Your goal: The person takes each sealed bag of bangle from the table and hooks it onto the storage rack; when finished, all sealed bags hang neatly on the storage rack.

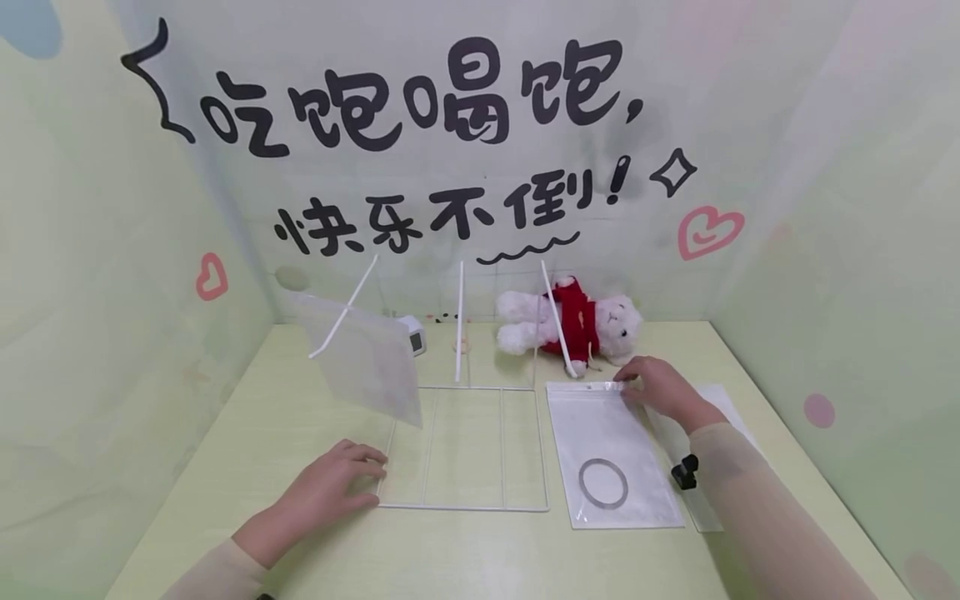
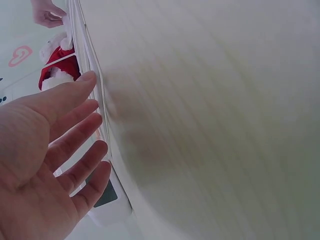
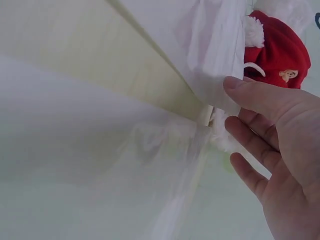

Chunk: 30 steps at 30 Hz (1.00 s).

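At the right of the table, my right hand (image 1: 663,393) pinches the top right corner of a clear zip bag (image 1: 603,425). The right wrist view shows the thumb over the bag's edge (image 3: 212,60) and fingers behind it. A grey ring shows on the bag's lower half. My left hand (image 1: 326,483), its fingers loosely extended, rests against the left side of a white wire rack (image 1: 465,508). Several prongs rise from the rack, and a translucent bag (image 1: 367,362) hangs on the left one. Another clear bag (image 1: 702,504) lies partly hidden under the right forearm.
Behind the rack, a white plush toy (image 1: 577,325) in a red top lies on its side. A small white device (image 1: 412,335) with a dark screen stands at the back left. Printed fabric walls enclose the table on the left, right and back.
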Each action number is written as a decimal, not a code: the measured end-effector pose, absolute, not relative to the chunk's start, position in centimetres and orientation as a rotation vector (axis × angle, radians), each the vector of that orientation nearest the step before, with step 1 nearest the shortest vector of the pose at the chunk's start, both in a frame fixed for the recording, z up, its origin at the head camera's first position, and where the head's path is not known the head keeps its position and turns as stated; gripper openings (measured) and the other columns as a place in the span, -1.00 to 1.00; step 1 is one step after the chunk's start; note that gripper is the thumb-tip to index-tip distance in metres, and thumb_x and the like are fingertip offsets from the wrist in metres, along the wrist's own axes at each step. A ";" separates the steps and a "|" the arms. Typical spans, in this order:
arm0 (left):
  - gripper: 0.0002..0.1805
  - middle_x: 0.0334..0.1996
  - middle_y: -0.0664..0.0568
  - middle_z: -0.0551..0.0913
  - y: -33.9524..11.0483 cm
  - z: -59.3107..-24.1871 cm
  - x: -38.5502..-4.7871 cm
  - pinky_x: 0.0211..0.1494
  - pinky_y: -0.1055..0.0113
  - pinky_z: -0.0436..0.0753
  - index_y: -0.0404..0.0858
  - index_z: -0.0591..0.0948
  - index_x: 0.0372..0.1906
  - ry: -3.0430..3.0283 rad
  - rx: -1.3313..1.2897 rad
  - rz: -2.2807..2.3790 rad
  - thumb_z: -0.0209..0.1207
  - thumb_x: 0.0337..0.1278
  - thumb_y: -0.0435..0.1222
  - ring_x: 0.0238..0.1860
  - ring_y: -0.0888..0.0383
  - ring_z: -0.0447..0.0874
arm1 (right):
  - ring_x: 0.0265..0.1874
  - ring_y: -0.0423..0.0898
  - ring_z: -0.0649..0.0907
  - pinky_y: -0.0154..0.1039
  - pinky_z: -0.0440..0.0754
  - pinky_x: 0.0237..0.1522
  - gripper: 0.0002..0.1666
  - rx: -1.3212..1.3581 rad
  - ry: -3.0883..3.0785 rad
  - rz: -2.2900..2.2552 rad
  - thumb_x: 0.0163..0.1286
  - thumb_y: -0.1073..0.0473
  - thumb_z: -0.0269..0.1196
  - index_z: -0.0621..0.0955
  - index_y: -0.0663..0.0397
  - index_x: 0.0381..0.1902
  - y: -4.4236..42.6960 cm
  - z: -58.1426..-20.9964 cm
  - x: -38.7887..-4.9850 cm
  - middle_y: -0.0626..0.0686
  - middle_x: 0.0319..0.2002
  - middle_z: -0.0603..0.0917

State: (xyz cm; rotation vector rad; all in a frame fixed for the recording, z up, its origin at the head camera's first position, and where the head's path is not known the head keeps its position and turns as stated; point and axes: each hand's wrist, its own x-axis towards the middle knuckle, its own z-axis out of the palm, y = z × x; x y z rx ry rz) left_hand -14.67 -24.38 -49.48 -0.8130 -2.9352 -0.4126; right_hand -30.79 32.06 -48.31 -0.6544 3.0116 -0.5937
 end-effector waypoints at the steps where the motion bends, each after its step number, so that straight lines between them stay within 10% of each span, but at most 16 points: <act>1: -0.64 0.13 0.15 0.72 -24.4 -49.5 -14.7 0.18 0.04 0.73 -0.08 0.79 -0.05 -2.934 -0.813 -0.408 0.52 -0.03 -0.14 0.13 0.07 0.61 | -0.08 0.11 0.73 0.20 0.69 0.13 -0.79 -0.654 3.015 -0.594 0.30 0.32 0.44 0.76 0.12 -0.10 32.1 -48.2 -30.7 0.06 -0.18 0.78; 15: -0.64 0.13 0.16 0.72 -24.3 -49.3 -14.6 0.17 0.03 0.73 -0.05 0.79 -0.05 -2.924 -0.812 -0.390 0.52 -0.03 -0.14 0.13 0.07 0.60 | -0.22 -0.15 0.66 0.06 0.73 -0.09 -0.88 -0.789 3.067 -0.812 0.37 0.28 0.40 0.70 -0.06 -0.22 30.8 -45.5 -26.8 -0.14 -0.29 0.73; 30: -0.65 0.12 0.15 0.73 -24.3 -49.7 -14.4 0.16 0.06 0.73 -0.07 0.79 -0.06 -2.913 -0.805 -0.399 0.52 -0.01 -0.13 0.12 0.08 0.60 | -0.25 -0.31 0.62 -0.60 0.53 -0.06 -0.72 -1.187 3.204 -1.036 0.24 0.44 0.44 0.70 -0.01 -0.19 28.9 -41.7 -21.3 -0.21 -0.27 0.71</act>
